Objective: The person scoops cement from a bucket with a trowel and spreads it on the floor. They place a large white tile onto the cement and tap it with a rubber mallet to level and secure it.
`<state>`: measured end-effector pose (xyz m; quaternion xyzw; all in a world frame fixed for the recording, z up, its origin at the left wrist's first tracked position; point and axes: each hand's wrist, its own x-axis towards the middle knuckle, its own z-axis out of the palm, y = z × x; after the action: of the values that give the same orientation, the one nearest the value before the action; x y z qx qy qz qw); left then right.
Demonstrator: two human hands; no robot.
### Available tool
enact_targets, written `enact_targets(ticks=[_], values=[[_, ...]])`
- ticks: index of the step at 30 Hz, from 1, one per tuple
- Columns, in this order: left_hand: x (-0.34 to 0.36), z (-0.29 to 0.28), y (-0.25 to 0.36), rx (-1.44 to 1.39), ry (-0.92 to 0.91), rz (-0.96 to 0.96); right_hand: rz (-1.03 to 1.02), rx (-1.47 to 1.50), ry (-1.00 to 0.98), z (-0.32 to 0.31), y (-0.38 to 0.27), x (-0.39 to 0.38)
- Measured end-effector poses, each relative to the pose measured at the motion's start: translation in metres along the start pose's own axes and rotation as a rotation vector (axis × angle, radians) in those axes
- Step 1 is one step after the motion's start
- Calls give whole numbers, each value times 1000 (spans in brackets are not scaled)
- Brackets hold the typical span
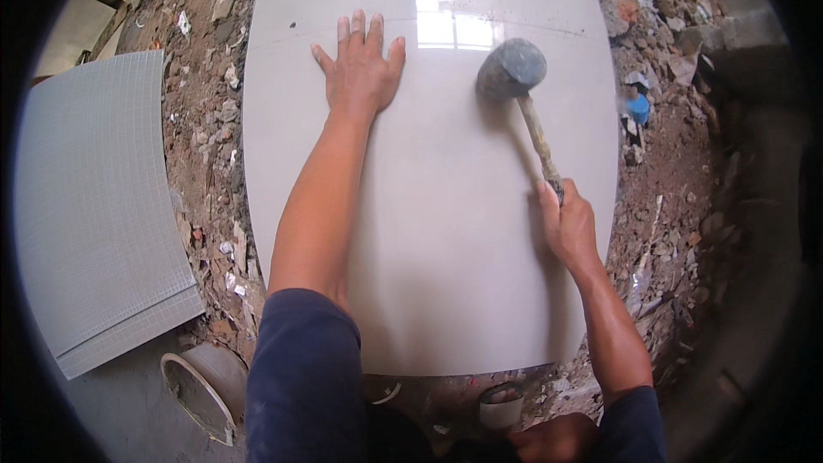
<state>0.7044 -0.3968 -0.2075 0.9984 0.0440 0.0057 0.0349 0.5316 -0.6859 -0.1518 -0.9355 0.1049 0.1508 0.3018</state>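
Observation:
A large, glossy off-white tile [429,249] lies before me, with a thin line and small dark specks across its far part. My left hand [358,73] rests palm down on it, fingers spread. In my right hand [566,221] is a rubber mallet [513,69], gripped near the end of its worn wooden handle. The mallet's dark, dusty head is over the right half of the tile, beside a bright window reflection. Whether the head touches the surface I cannot tell.
Rubble and soil [214,120] border the tile on both sides. Grey tiles with a grid-patterned face [103,197] are stacked at the left. A dirty bucket [206,386] lies tipped at the lower left. A small pale container [501,407] is by the near edge, and a blue scrap [637,108] lies at the right.

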Motion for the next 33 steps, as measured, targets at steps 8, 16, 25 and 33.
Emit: enact_targets(ticks=[8, 16, 25, 33], values=[[-72, -4, -17, -80, 0, -65, -19, -227, 108, 12, 1, 1], [-392, -57, -33, -169, -472, -56, -97, -204, 227, 18, 5, 4], [-415, -45, -31, -297, -376, -119, -228, 90, -4, 0, 41, -194], [-414, -53, -28, -271, -393, -111, -160, 16, -102, 32, 79, -289]])
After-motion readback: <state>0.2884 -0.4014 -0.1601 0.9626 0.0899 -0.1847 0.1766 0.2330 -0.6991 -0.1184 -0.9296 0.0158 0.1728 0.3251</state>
